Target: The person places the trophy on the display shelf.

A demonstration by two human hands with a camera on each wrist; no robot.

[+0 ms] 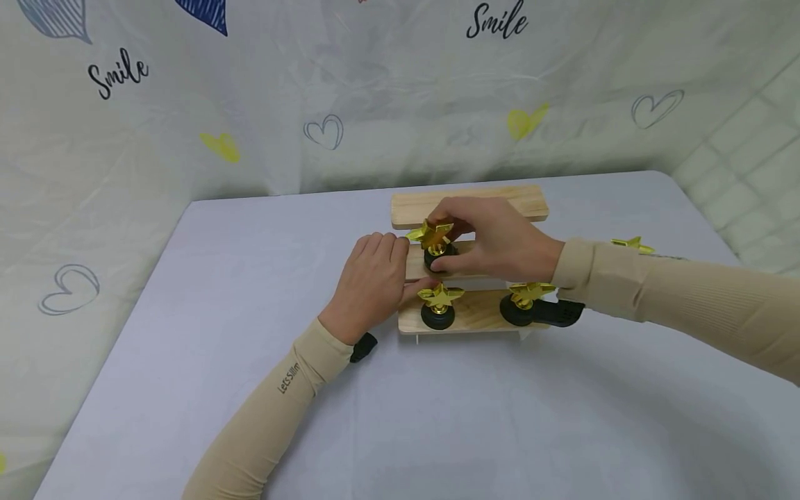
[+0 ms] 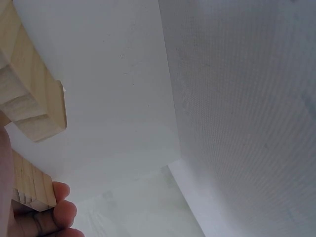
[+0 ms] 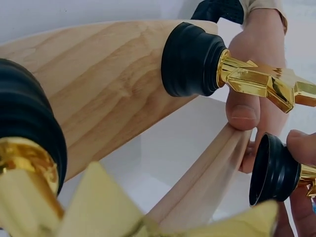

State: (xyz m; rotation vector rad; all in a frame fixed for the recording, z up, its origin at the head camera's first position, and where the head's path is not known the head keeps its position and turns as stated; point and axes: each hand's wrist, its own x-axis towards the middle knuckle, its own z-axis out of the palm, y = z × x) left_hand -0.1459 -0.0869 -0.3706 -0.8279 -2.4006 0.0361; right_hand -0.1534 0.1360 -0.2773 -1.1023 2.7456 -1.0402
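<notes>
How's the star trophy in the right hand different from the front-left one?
The held trophy is pinched by the right hand; the front-left trophy isn't gripped. The held trophy is over the middle board; the front-left trophy stands on the front board. Both are star-topped, gold and black.

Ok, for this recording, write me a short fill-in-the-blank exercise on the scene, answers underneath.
1. The right hand holds a trophy with a gold star and a base coloured ____.
2. Of the three wooden planks, the left hand grips the ____ one.
3. The plank nearest the person bears ____ trophies.
4. The black word appearing twice on the backdrop reads "____".

Missing words: black; middle; two; Smile.
</notes>
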